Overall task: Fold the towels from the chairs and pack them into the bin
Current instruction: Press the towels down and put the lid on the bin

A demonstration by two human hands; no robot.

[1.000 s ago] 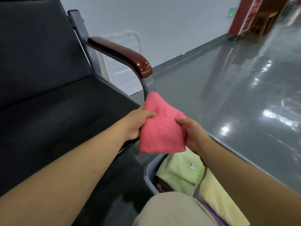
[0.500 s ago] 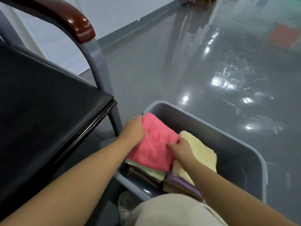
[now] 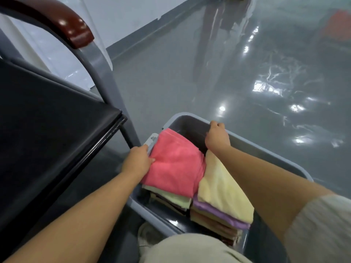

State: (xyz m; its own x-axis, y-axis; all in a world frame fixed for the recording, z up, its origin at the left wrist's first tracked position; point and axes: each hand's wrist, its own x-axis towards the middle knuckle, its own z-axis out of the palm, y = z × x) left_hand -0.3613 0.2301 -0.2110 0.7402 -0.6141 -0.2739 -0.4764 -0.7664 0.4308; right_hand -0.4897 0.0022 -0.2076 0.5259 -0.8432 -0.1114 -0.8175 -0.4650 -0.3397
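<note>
Packing looks nearly done: the part of the chair seat (image 3: pixel 47 120) in view holds no towels. The grey bin (image 3: pixel 266 155) on the floor holds two folded stacks. The pink towel (image 3: pixel 174 164) tops the left stack, over a green towel (image 3: pixel 171 198). A yellow towel (image 3: pixel 224 190) tops the right, over a purple towel (image 3: pixel 218 213). The left hand (image 3: pixel 136 164) grips the bin's left rim, touching the pink towel. The right hand (image 3: pixel 217 137) curls over the far rim.

A pale, ribbed short sleeve (image 3: pixel 321 224) covers the right upper arm at 4 o'clock; beige trousers (image 3: pixel 190 249) cover the knee at 6 o'clock.
</note>
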